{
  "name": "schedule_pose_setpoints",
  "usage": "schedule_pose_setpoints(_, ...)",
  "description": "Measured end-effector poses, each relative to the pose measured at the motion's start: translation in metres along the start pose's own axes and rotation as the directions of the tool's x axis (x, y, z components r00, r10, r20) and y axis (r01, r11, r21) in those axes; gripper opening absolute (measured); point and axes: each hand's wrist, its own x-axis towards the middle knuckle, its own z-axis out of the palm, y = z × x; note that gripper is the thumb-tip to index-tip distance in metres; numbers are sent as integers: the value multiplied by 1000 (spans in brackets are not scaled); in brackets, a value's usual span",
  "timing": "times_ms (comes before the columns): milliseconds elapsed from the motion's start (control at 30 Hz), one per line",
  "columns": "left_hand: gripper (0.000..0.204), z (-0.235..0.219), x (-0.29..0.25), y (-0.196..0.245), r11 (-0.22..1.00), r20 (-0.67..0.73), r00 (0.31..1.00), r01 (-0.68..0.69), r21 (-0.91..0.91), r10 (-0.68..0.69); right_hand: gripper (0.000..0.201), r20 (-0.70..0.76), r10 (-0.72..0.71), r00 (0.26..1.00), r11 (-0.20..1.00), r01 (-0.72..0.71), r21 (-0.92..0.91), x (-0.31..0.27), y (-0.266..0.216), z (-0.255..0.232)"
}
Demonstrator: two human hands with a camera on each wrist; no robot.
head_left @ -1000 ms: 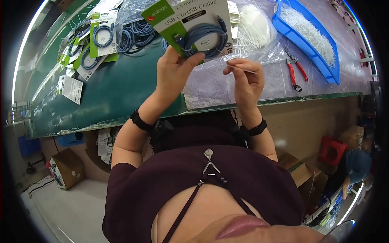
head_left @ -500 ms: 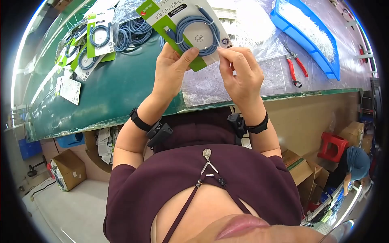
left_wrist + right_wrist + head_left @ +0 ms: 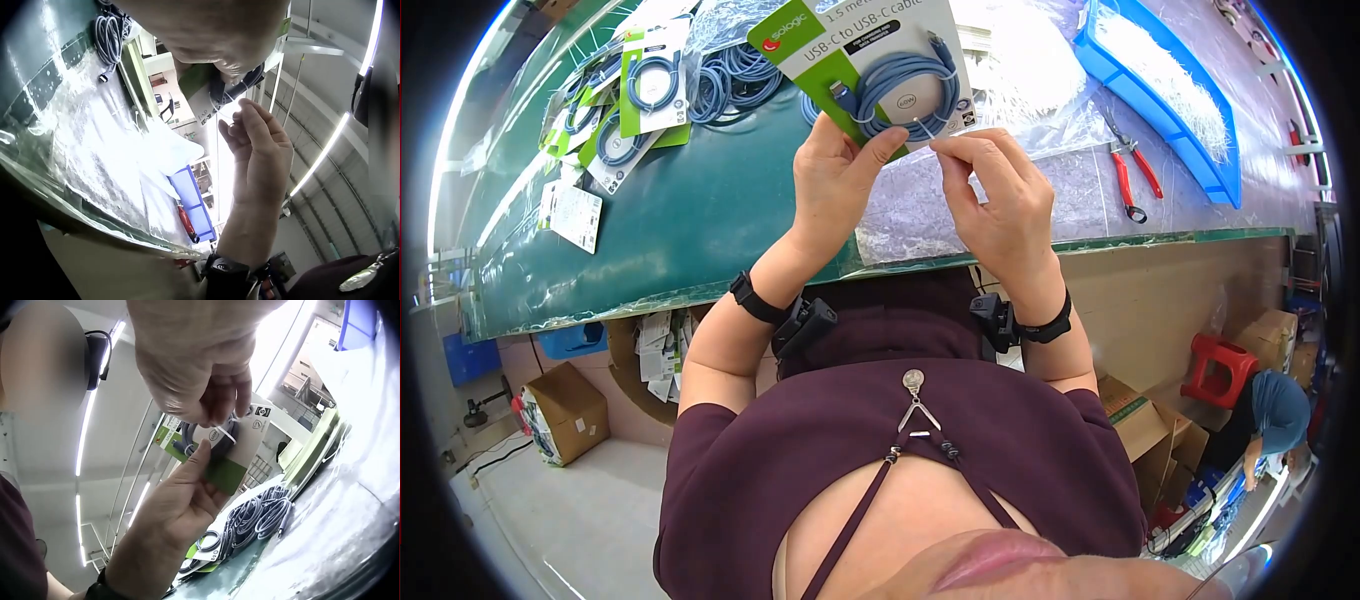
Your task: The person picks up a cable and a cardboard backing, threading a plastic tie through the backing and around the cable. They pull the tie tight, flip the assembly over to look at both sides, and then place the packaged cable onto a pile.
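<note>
My left hand (image 3: 832, 180) grips a green and white card (image 3: 870, 55) printed "USB-C to USB-C cable", with a coiled blue cable (image 3: 910, 90) fastened to it, held up above the green table (image 3: 690, 220). My right hand (image 3: 990, 185) pinches a thin white tie (image 3: 922, 132) at the coil's lower edge, fingertips touching the card. In the right wrist view the tie (image 3: 226, 435) shows under my curled fingers (image 3: 219, 400), with the left thumb on the card (image 3: 234, 459). The left wrist view shows my right hand (image 3: 256, 140) pinching near the card (image 3: 206, 94).
Packaged cable cards (image 3: 635, 100) and loose blue cable coils (image 3: 735, 80) lie at the table's far left. A clear plastic sheet (image 3: 1040, 190) covers the right part. Red-handled pliers (image 3: 1128, 172) lie beside a blue tray (image 3: 1160, 90) of white ties. Cardboard boxes (image 3: 565, 415) stand on the floor.
A second ago my right hand held a white tie apart from the card. It has closed in on the coil's lower edge, and the card has tilted slightly.
</note>
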Motion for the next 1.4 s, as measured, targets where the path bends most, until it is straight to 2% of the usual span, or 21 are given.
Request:
schedule_pose_setpoints(200,23,-3,-2,-4,996,-18,999,-37,83,38,15,16,22,1000,1000,-22,1,1,-2,0)
schedule_pose_setpoints(367,23,-1,-1,-8,994,-39,996,-76,78,80,15,19,25,999,1000,-25,-7,0,-1,1)
schedule_pose_setpoints(500,24,-5,-3,-6,987,-25,998,-45,156,49,15,26,22,999,1000,-22,-3,0,-1,2)
schedule_pose_setpoints(600,29,-5,-6,3,938,1,997,-71,339,75,14,48,65,997,997,-67,29,1,-2,1)
schedule_pose_setpoints(633,29,-4,-6,5,938,2,997,-71,339,75,14,48,66,997,997,-67,28,1,-2,0)
schedule_pose_setpoints(667,31,-4,-7,7,873,61,975,-219,435,214,15,56,85,995,995,-87,48,0,-2,-1)
schedule_pose_setpoints(733,35,-4,-7,10,655,216,865,-487,578,453,17,72,119,990,988,-125,85,0,-1,-4)
schedule_pose_setpoints(767,35,-5,-7,9,654,215,864,-488,577,455,17,72,118,990,989,-123,84,-1,-1,-5)
schedule_pose_setpoints(867,38,-8,-8,4,674,291,786,-618,406,546,17,40,91,995,994,-93,57,-10,-3,-7)
schedule_pose_setpoints(900,38,-8,-7,5,672,288,785,-619,406,549,17,40,87,995,995,-89,55,-15,-2,-7)
schedule_pose_setpoints(1000,37,-8,-6,18,515,356,639,-765,387,682,26,62,5,998,977,-19,213,-28,0,-4)
schedule_pose_setpoints(1167,33,-7,-10,23,562,319,658,-751,346,682,29,-13,-26,1000,988,28,149,-23,-4,0)
schedule_pose_setpoints(1200,31,-8,-16,20,761,191,832,-554,338,520,30,-34,-33,999,991,37,132,-21,-6,1)
schedule_pose_setpoints(1233,29,-8,-22,18,903,72,948,-316,292,309,31,-56,-38,998,993,45,114,-20,-7,1)
schedule_pose_setpoints(1267,27,-8,-26,17,975,-33,997,-56,214,64,32,-77,-43,996,994,51,95,-19,-8,1)
schedule_pose_setpoints(1300,27,-7,-26,17,975,-32,998,-53,215,62,32,-76,-40,996,994,48,96,-18,-8,1)
schedule_pose_setpoints(1400,26,-5,-23,19,981,-48,993,-102,165,111,29,-59,-116,991,991,112,-72,-13,-7,1)
